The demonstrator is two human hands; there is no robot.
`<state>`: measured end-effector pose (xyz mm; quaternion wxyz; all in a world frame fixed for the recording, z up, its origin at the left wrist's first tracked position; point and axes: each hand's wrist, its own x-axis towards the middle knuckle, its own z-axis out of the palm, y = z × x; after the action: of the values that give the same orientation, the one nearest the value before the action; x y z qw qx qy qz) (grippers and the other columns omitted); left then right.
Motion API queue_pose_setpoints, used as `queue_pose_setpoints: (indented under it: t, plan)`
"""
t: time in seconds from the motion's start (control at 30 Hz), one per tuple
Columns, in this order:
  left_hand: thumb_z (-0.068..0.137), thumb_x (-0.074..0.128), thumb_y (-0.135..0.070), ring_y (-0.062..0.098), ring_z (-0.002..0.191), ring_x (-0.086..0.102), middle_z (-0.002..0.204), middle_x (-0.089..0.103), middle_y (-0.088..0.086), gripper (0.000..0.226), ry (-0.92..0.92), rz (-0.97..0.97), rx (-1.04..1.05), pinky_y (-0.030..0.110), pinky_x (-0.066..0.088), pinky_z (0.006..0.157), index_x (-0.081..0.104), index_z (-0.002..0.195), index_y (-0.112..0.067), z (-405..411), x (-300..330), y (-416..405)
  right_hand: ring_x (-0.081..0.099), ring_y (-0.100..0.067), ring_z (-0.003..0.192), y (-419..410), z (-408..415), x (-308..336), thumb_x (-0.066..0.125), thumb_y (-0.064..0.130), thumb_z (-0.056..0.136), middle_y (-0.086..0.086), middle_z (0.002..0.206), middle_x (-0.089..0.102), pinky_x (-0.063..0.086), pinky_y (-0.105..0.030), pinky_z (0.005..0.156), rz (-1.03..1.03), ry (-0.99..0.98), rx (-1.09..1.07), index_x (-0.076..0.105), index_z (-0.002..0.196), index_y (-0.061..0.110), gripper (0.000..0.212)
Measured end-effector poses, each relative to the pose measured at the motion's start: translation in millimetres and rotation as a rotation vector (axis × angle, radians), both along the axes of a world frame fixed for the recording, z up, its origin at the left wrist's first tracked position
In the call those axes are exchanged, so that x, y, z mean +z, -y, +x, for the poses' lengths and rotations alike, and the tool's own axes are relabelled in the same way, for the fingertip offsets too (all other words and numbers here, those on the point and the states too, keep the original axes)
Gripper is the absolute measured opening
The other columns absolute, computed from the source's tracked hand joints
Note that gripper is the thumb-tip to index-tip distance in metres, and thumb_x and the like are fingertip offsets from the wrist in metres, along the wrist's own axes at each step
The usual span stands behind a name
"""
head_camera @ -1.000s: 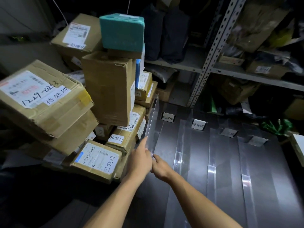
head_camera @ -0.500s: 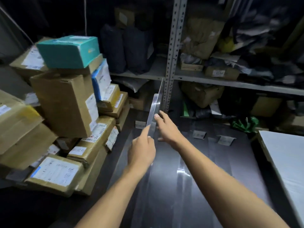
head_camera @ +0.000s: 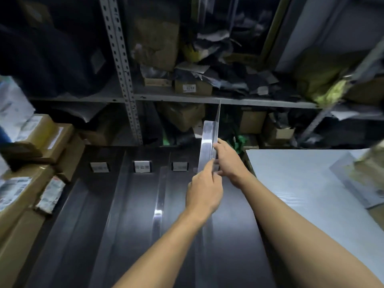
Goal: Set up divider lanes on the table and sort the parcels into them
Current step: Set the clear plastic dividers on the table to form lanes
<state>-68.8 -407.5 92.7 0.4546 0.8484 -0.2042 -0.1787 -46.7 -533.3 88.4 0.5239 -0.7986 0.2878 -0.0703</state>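
hands: left hand point(head_camera: 204, 189) and right hand point(head_camera: 229, 161) both pinching one clear divider point(head_camera: 208, 142), standing on edge at the tabletop's point(head_camera: 87, 235) right side
dividers: 2 more lying flat, I think
label cards point(head_camera: 142, 166): 3 visible
parcels point(head_camera: 37, 140): piled left, too blurry to count

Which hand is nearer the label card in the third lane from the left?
Left. The left hand sits just right of and below that label card; the right hand is farther right, past the clear divider.
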Motion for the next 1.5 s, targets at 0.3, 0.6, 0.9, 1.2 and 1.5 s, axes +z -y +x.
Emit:
queue_pose_setpoints:
  t: [0.3,0.6,0.9,1.2,1.5]
  plan:
    - [0.097,0.036,-0.029,0.023,0.089,0.064,0.113,0.064,-0.005,0.044,-0.126,-0.018,-0.063,0.042,0.056,0.079,0.038,0.139,-0.042,-26,-27,65,0.044,-0.020,0.135,57,-38,-14,0.036,0.030,0.105,-0.002,0.146,0.047,0.037,-0.032,0.106,0.028,-0.043,-0.076,0.042,0.146,0.017,0.043]
    - [0.098,0.040,-0.022,0.001,0.080,0.057,0.140,0.051,-0.008,0.058,-0.403,-0.087,-0.161,0.014,0.043,0.063,0.025,0.149,-0.045,-38,-62,100,0.046,-0.036,0.128,93,-54,-46,0.062,0.009,0.091,-0.017,0.140,0.047,0.045,-0.043,0.104,0.108,-0.258,-0.115,0.048,0.130,0.002,0.043]
    - [0.099,0.044,-0.018,-0.001,0.102,0.048,0.149,0.043,-0.006,0.063,-0.550,-0.058,-0.243,0.010,0.042,0.071,0.019,0.152,-0.040,-40,-119,133,0.048,-0.041,0.121,118,-59,-91,0.026,0.022,0.096,-0.024,0.137,0.046,0.052,-0.061,0.091,0.131,-0.329,-0.172,0.043,0.124,0.003,0.039]
    - [0.098,0.047,-0.018,0.010,0.125,0.049,0.140,0.050,-0.011,0.061,-0.586,-0.028,-0.247,0.023,0.043,0.097,0.024,0.150,-0.040,-40,-180,166,0.053,-0.035,0.115,147,-56,-138,0.023,0.022,0.100,-0.020,0.126,0.055,0.054,-0.054,0.090,0.159,-0.405,-0.178,0.048,0.131,0.008,0.043]
    - [0.094,0.051,-0.019,0.007,0.122,0.050,0.142,0.048,-0.010,0.064,-0.619,-0.005,-0.261,0.019,0.043,0.095,0.024,0.149,-0.038,-38,-219,181,0.054,-0.035,0.112,159,-49,-166,0.026,0.026,0.097,-0.020,0.125,0.056,0.050,-0.056,0.096,0.167,-0.464,-0.159,0.046,0.130,0.002,0.045]
